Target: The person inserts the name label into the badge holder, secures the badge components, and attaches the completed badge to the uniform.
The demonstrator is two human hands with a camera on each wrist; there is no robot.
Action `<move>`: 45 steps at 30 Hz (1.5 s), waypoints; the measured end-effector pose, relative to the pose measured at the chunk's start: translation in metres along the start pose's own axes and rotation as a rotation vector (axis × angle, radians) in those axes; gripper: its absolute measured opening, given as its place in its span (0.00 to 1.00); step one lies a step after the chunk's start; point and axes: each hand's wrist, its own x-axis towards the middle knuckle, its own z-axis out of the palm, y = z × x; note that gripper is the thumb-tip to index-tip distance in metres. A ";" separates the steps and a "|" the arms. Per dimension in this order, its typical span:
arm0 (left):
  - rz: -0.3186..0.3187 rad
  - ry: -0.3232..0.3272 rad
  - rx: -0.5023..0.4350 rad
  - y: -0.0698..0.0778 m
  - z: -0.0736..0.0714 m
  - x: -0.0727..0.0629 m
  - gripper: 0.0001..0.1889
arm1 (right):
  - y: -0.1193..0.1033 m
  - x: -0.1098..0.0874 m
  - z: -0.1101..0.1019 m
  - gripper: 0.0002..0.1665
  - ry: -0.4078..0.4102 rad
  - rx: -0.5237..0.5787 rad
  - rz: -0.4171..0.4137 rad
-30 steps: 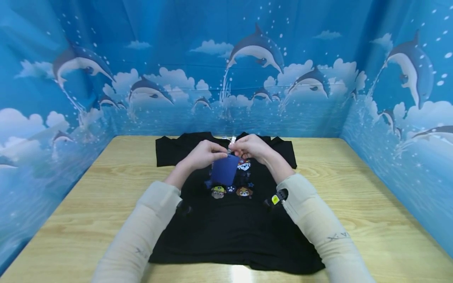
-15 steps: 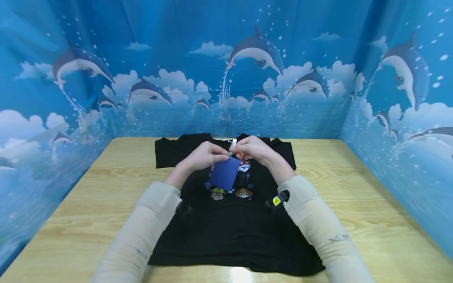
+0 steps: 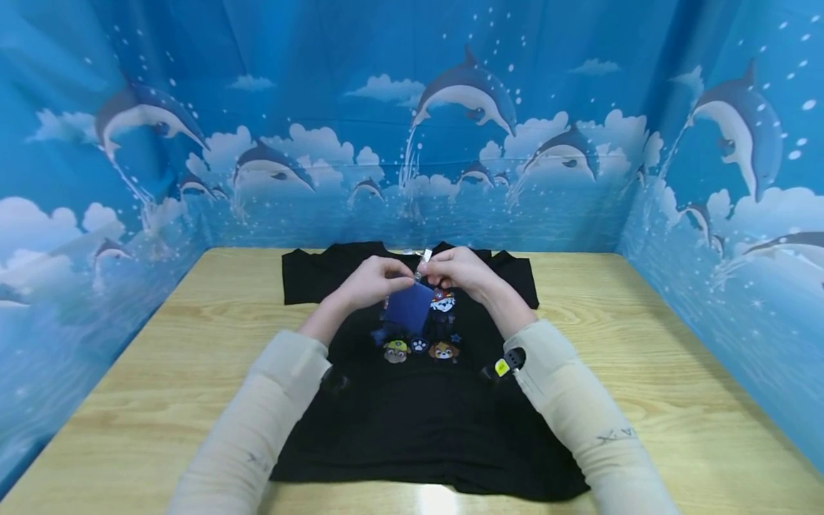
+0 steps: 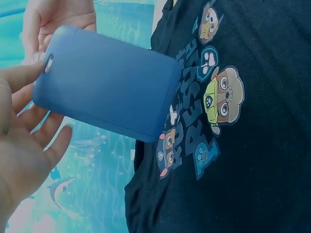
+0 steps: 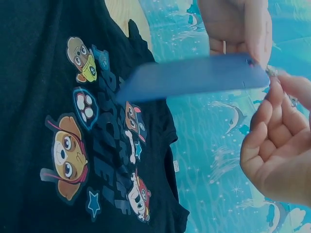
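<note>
A blue badge holder (image 3: 408,309) hangs above a black T-shirt (image 3: 412,429) laid flat with its printed cartoon dogs up. My left hand (image 3: 376,281) pinches the holder's top edge beside the slot, seen closer in the left wrist view, where the holder's flat blue face (image 4: 107,82) fills the middle. Thumb and fingers of my right hand (image 3: 462,270) pinch a small badge clip (image 3: 425,256) with a pale strap, right at the slot. In the right wrist view, the clip's metal end (image 5: 273,72) shows between the fingertips, partly hidden by them.
The T-shirt lies on a wood-grain table (image 3: 161,372), collar toward the back. A blue dolphin-print curtain (image 3: 412,129) encloses the back and both sides. A dark wrist strap with a yellow piece (image 3: 502,366) sits at my right cuff.
Both hands stay nearly in place. The badge holder's lower edge dipped toward me half a second ago and has since swung back up, uncovering the paw print on the shirt.
</note>
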 end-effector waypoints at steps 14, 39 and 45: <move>-0.023 0.266 0.126 0.007 0.007 0.002 0.12 | 0.004 -0.001 0.004 0.12 0.173 0.051 -0.015; -0.203 0.123 -0.023 0.010 0.013 0.008 0.24 | 0.005 -0.003 0.021 0.14 0.237 0.051 -0.010; -0.223 0.126 -0.060 0.010 0.014 0.009 0.21 | 0.005 -0.004 0.022 0.14 0.227 0.057 -0.017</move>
